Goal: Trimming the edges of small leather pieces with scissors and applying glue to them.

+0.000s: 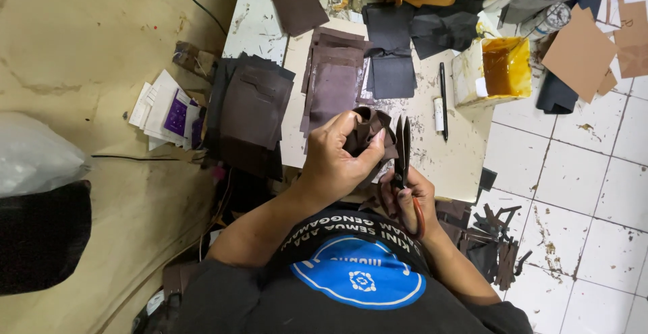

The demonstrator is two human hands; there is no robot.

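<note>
- The scissors' [403,150] handles sit mostly hidden inside the right hand [408,202]; only a red loop shows below it.
- One folded dark brown leather piece [369,130], one pair of scissors, one black pen [443,98] and one yellow glue tub [496,69] are on or above the pale table [459,165].
- The left hand [341,158] is raised over the table edge, fingers clamped on the leather piece.
- The right hand is closed around the scissors, blades upright just beside the leather.
</note>
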